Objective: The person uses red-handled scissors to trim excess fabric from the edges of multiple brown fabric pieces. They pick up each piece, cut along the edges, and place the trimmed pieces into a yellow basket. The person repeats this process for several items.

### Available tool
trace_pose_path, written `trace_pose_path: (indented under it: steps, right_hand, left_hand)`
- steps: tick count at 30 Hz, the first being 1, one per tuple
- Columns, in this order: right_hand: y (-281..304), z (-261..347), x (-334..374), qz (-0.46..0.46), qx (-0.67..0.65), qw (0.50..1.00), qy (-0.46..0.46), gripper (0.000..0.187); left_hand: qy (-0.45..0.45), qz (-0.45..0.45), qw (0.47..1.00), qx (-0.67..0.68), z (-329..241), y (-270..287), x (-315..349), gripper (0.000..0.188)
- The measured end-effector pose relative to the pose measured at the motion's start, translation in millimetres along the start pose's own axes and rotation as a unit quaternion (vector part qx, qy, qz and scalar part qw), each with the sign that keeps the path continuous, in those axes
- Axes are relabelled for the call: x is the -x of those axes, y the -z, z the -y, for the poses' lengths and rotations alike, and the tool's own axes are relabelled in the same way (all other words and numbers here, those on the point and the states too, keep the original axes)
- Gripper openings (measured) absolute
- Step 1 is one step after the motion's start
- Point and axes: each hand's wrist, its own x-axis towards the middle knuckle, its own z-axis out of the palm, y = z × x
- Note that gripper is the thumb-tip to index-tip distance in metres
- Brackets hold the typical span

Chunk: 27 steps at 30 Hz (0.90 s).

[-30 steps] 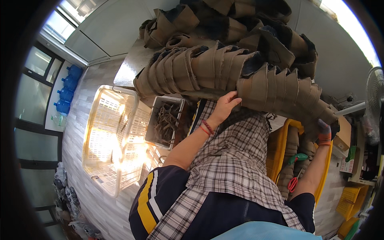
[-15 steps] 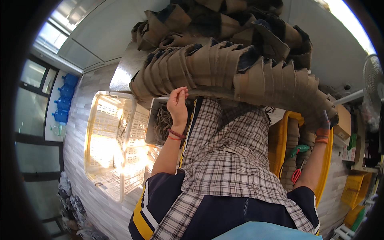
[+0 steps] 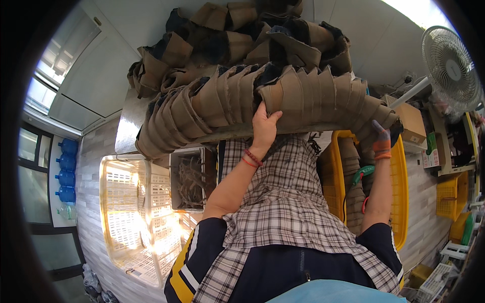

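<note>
A long row of nested, curved brown cloth pieces (image 3: pixel 308 98) with dark lining lies along the near edge of the worktable. My bare left hand (image 3: pixel 265 126), with red bracelets at the wrist, grips the row near its middle, at a break between two stacks; its fingertips are partly hidden by the cloth. My right hand (image 3: pixel 381 139), in a grey and orange glove, holds the right end of the row, thumb in front and the other fingers mostly hidden. Behind the row, more brown pieces (image 3: pixel 227 48) lie in a loose heap.
A white plastic basket (image 3: pixel 124 207) and a grey bin of scraps (image 3: pixel 189 182) stand at left. By my right arm is a yellow crate (image 3: pixel 331 177) of stacked pieces, with a green-handled tool (image 3: pixel 362 174) on them. A white fan (image 3: pixel 449 63) and a cardboard box (image 3: pixel 406 123) are at right.
My left hand has moved right along the row and now grips it near the middle. The gloved right hand stays at the right end. The view has shifted, showing more of the fan.
</note>
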Motion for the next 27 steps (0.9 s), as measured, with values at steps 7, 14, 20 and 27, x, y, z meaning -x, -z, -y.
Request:
trace_pose_path:
  steps: [7,14,20,27]
  right_hand:
    - [-2.0,-11.8,13.3,0.009,-0.032,0.999,0.002,0.042]
    - [3.7,0.4,8.3,0.059,-0.043,0.997,-0.026,0.043]
    - [-0.6,-4.7,3.6,0.076,-0.046,0.996,-0.023,0.041]
    - [-15.5,-20.3,8.1,0.077,-0.099,0.992,-0.003,0.039]
  left_hand:
    - [-0.173,-0.061,0.867,-0.464,-15.8,3.2,-10.2,0.060]
    - [-0.353,0.071,0.745,-0.562,-26.6,-12.5,-34.0,0.052]
    - [-0.437,0.311,0.677,-0.504,-30.4,-69.4,-60.6,0.045]
    - [-0.427,0.326,0.649,-0.539,-24.1,-70.1,-82.2,0.043]
